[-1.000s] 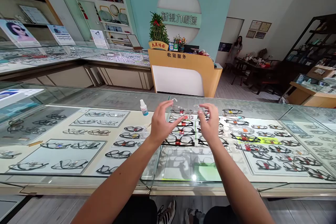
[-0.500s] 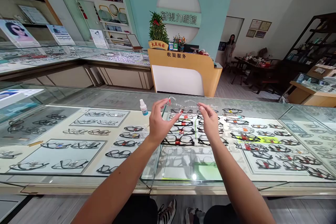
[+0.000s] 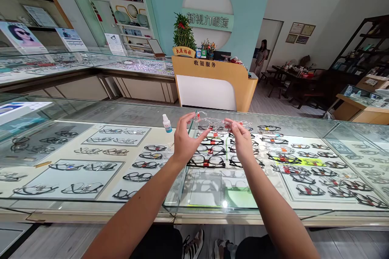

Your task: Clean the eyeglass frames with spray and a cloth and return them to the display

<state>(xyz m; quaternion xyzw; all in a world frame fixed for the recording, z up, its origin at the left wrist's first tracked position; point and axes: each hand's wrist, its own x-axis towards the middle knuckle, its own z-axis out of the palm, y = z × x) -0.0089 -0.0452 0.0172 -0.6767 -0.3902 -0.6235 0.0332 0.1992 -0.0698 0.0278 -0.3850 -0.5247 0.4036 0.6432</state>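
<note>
Both my hands hold up a pair of clear-framed glasses [image 3: 216,123] above the glass counter [image 3: 121,115]. My left hand [image 3: 186,139] pinches the left side of the frame with thumb and fingers. My right hand [image 3: 242,141] pinches the right side, fingers curled. The frame is see-through and hard to trace; one temple sticks out toward the right. Below the hands, rows of dark-framed glasses [image 3: 206,162] lie inside the case.
A small white dropper bottle with a blue label [image 3: 166,124] stands on the counter left of my hands. A wooden cashier desk [image 3: 212,83] with a plant sits behind. A person [image 3: 261,57] stands in the far doorway. More display cases run along the left.
My hands have kept hold of the clear glasses and shifted slightly, the right hand drawing a little closer to the left. The person at the back has stepped left.
</note>
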